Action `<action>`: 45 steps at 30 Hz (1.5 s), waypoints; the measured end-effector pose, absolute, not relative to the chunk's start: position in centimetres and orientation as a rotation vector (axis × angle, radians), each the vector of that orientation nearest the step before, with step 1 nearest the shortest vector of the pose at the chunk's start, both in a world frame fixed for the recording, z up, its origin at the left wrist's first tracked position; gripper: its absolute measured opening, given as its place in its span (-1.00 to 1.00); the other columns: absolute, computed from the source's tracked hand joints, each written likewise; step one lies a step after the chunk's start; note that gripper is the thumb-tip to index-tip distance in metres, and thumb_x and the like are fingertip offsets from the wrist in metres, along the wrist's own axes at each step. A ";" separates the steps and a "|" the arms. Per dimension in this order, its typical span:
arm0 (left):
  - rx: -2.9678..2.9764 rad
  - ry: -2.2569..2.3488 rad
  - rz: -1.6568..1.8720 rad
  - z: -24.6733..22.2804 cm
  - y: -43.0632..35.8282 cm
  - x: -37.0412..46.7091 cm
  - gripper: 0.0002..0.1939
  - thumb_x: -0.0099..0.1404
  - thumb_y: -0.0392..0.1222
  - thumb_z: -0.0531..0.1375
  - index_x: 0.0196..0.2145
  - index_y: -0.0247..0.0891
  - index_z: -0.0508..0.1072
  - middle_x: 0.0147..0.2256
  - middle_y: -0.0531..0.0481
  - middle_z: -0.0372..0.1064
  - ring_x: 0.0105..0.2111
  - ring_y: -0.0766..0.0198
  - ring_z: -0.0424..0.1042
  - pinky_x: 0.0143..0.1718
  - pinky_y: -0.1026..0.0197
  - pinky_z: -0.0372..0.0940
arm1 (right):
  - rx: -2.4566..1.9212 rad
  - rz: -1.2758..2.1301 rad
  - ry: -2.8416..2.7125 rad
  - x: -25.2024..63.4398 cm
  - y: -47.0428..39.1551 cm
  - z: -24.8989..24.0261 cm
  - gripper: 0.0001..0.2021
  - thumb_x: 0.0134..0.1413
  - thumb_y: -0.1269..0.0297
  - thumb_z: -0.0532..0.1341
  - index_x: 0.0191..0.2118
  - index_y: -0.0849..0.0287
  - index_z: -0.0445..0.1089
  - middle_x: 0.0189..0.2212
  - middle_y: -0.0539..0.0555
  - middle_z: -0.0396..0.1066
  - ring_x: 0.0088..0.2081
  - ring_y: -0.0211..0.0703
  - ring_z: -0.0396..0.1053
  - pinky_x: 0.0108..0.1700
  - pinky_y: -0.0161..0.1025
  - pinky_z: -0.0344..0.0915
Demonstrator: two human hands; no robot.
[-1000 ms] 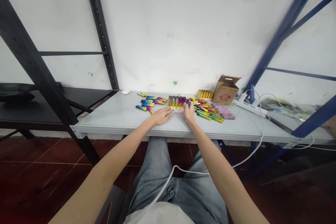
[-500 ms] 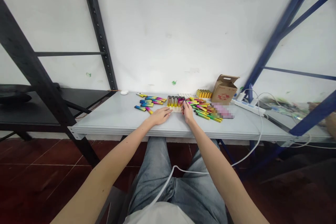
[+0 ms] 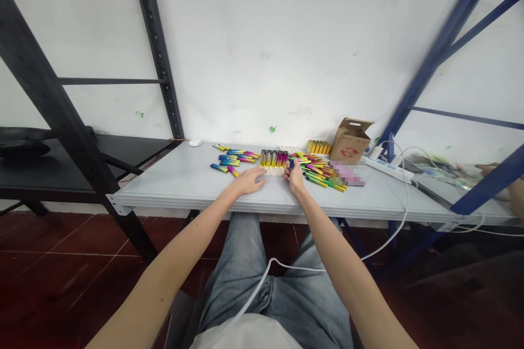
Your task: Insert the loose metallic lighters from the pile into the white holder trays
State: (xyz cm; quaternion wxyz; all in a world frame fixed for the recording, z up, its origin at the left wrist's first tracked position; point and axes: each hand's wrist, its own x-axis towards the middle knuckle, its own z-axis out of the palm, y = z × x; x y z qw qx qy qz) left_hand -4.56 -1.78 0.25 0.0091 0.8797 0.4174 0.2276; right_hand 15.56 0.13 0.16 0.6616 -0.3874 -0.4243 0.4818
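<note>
My left hand [image 3: 249, 181] lies on the white table with its fingers stretched out, at the left end of a pale holder strip [image 3: 275, 171]. Just behind the strip stands a row of lighters [image 3: 274, 158], black-topped, with yellow bodies on the left and purple ones on the right. My right hand [image 3: 295, 178] is closed around a blue lighter [image 3: 291, 164], at the row's right end. Its fingers partly hide that lighter. Beside this hand is a loose pile of shiny green, yellow, red and pink lighters [image 3: 317, 179].
More loose lighters [image 3: 229, 162] lie to the left. At the back right are a yellow pack of lighters [image 3: 318, 146], an open cardboard box [image 3: 349, 142] and a power strip [image 3: 388, 167]. A white cable [image 3: 405, 207] hangs over the table edge. Metal posts flank the table.
My right hand has moved slightly right, away from the row, and a blue lighter now shows in its grip. The purple lighters are more visible. My left hand stays nearly in place.
</note>
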 end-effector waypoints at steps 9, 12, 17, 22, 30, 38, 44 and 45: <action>2.715 1.311 0.735 0.0 -1.6 -4.6 -0.50 0.36 0.02 0.03 0.17 -0.21 0.37 0.21 -0.06 0.28 0.23 0.11 0.23 0.28 0.09 0.10 | -0.927 1.081 -0.993 15.5 -0.3 0.4 -0.63 0.25 -0.04 -0.08 -0.48 0.08 0.07 -0.69 -0.15 -0.04 -0.72 -0.36 -0.16 -0.69 -0.38 -0.16; 2.715 1.312 0.731 0.0 -1.6 -4.7 -0.49 0.37 0.03 0.02 0.17 -0.22 0.37 0.21 -0.06 0.27 0.23 0.11 0.23 0.29 0.09 0.09 | -0.918 1.121 -1.006 15.4 -0.4 0.5 -0.65 0.25 0.01 -0.07 -0.48 0.08 0.07 -0.70 -0.16 -0.07 -0.72 -0.36 -0.17 -0.70 -0.38 -0.18; 2.704 1.329 0.714 0.3 -1.9 -4.6 -0.48 0.37 0.06 0.01 0.17 -0.21 0.38 0.22 -0.05 0.27 0.23 0.08 0.23 0.27 0.07 0.12 | -0.890 1.203 -1.036 15.4 -0.5 0.6 -0.66 0.26 0.04 -0.08 -0.49 0.09 0.06 -0.72 -0.17 -0.07 -0.74 -0.37 -0.19 -0.70 -0.38 -0.17; 2.692 1.326 0.720 0.4 -1.9 -4.6 -0.48 0.36 0.06 0.02 0.17 -0.20 0.38 0.22 -0.06 0.26 0.24 0.09 0.22 0.28 0.07 0.10 | -0.913 1.210 -1.035 15.4 -0.4 0.7 -0.64 0.25 0.01 -0.08 -0.51 0.09 0.05 -0.73 -0.17 -0.05 -0.75 -0.38 -0.17 -0.70 -0.39 -0.16; 2.677 1.390 0.722 0.1 -1.8 -4.7 -0.46 0.35 0.07 0.03 0.18 -0.22 0.38 0.24 -0.13 0.21 0.23 0.02 0.22 0.27 0.02 0.12 | -0.873 1.142 -1.042 15.5 0.3 0.0 -0.63 0.19 -0.11 -0.01 -0.43 0.09 0.12 -0.69 -0.14 0.12 -0.73 -0.37 -0.04 -0.68 -0.36 -0.10; 2.689 1.430 0.735 -0.2 -1.5 -4.7 -0.48 0.35 0.07 0.04 0.16 -0.19 0.39 0.23 -0.15 0.22 0.22 -0.01 0.24 0.25 -0.04 0.15 | -0.832 0.937 -1.130 15.4 0.5 -0.8 -0.78 0.15 0.05 0.09 -0.34 0.08 0.19 -0.51 -0.06 0.27 -0.52 -0.25 0.24 -0.46 -0.28 0.23; 2.681 1.444 0.737 -0.2 -1.6 -4.7 -0.48 0.35 0.09 0.04 0.15 -0.18 0.41 0.22 -0.15 0.24 0.21 -0.01 0.24 0.25 -0.04 0.15 | -0.916 0.605 -1.317 15.7 0.5 -0.8 -0.69 0.05 -0.02 0.17 -0.31 0.16 0.36 -0.37 0.05 0.39 -0.28 -0.14 0.32 -0.19 -0.19 0.32; 2.681 1.447 0.729 -0.1 -1.7 -4.7 -0.48 0.35 0.09 0.03 0.15 -0.18 0.41 0.22 -0.14 0.24 0.21 -0.01 0.24 0.25 -0.04 0.15 | -0.930 0.595 -1.311 15.7 0.5 -0.8 -0.66 0.02 -0.04 0.19 -0.28 0.17 0.38 -0.37 0.06 0.40 -0.29 -0.14 0.33 -0.21 -0.18 0.32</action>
